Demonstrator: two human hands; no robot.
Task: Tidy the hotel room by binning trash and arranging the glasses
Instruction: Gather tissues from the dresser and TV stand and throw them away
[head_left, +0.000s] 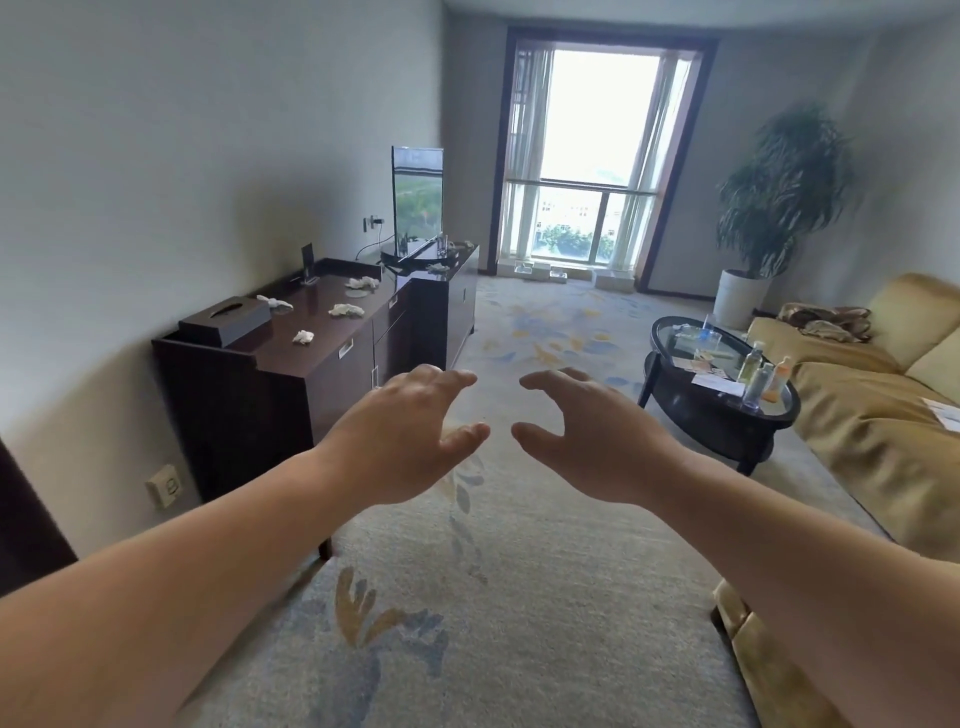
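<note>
Nearest the camera, two bare forearms reach forward over a pale carpet woven with blue and ochre leaf shapes. The left hand and the right hand hover side by side, apart, palms down, each grip loose with fingers spread and curled around nothing. Beyond the left hand a long dark wooden bench with a glossy top stands against the grey wall; several crumpled white tissues lie scattered over it, near a dark tissue box at its near end. At the far end a television stands, with clear glasses just beside its base. To the right, an oval black glass-topped bench carries bottles and papers, beside a tan sofa. Farthest off, a tall window glows bright, with a leafy potted plant in the corner.
</note>
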